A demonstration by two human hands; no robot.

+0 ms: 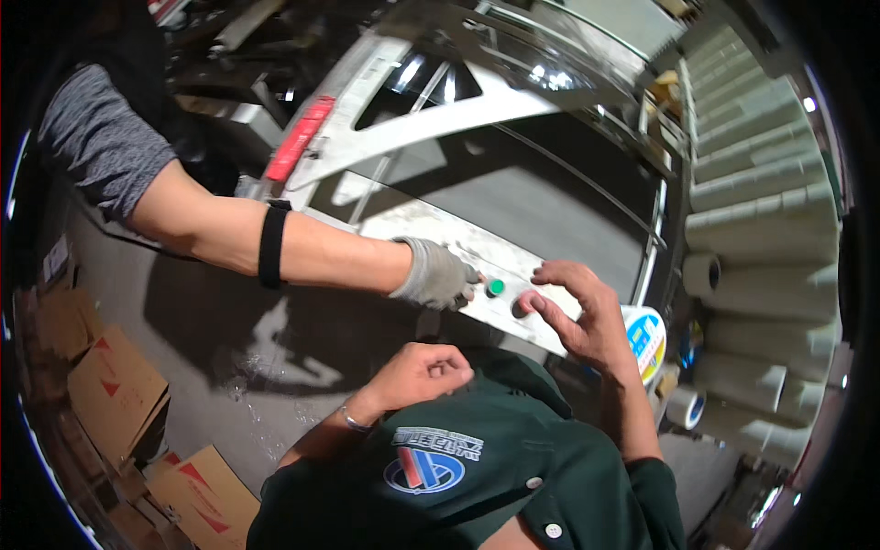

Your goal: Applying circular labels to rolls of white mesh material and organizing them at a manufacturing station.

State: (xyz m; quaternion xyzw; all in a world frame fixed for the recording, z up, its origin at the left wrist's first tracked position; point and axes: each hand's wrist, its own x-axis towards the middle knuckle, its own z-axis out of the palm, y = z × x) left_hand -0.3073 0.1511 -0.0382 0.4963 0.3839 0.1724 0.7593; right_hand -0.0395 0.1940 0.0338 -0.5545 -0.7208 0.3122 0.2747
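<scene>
My left hand (417,374) is held in front of my green shirt, its fingers curled in and nothing visible in them. Over the white machine panel (417,215) my right hand (589,316) is open, thumb and fingers apart. The thumb tip lies at a dark round button (520,308); whether it touches is hard to tell. A green push button (495,287) sits just left of that. A co-worker's grey-gloved hand (434,272) reaches in from the left, its fingertips beside the green button.
Behind the panel is a machine frame with a grey flat surface (495,197) and a red bar (301,137). Pale rolls (752,229) are stacked on the right, near a round colourful label (644,344). Cardboard boxes (119,390) lie on the floor at lower left.
</scene>
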